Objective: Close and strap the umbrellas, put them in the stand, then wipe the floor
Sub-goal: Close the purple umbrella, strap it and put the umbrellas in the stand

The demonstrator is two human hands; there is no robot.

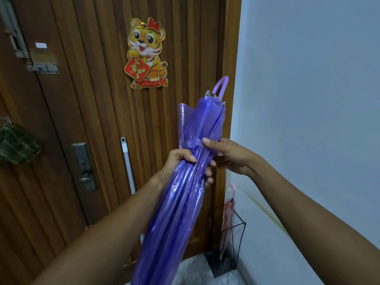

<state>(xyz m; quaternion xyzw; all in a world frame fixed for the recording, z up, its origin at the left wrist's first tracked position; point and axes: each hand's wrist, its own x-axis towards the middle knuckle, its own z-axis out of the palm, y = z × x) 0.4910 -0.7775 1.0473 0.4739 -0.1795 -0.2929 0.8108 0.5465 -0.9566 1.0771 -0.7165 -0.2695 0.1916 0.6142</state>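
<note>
Mop handle (128,161): white pole leaning on the wooden door (98,112), at about 9 o'clock from the hands; untouched, apparently waiting for the floor wiping.
Left hand (181,165): fingers curled almost fully closed around the gathered canopy at mid-length, thumb on the near side, squeezing the folds together.
Purple umbrella (174,212): closed, held up slanting in front of the door, hooked handle (221,85) at 1 o'clock, tip end running off the lower edge at 7 o'clock.
Handling, judged: light for its length; stiff along the shaft and ribs but the plastic skin is soft, glossy and likely slippery, possibly wet. Best taken around the bundled ribs, where the left hand has it, not by loose film, which flares out above the grip at 11 o'clock.
Strap (198,142): narrow purple band at the waist of the canopy; whether it is fastened I cannot tell.
Right hand (228,155): fingers partly closed, thumb and fingertips pinching the strap against the folds, just at 2 o'clock of the left hand, the two hands touching.
Stand (236,239): black wire frame on the floor at 5 o'clock, against the white wall (308,99).
Pink umbrella (229,214): already standing in it.
</note>
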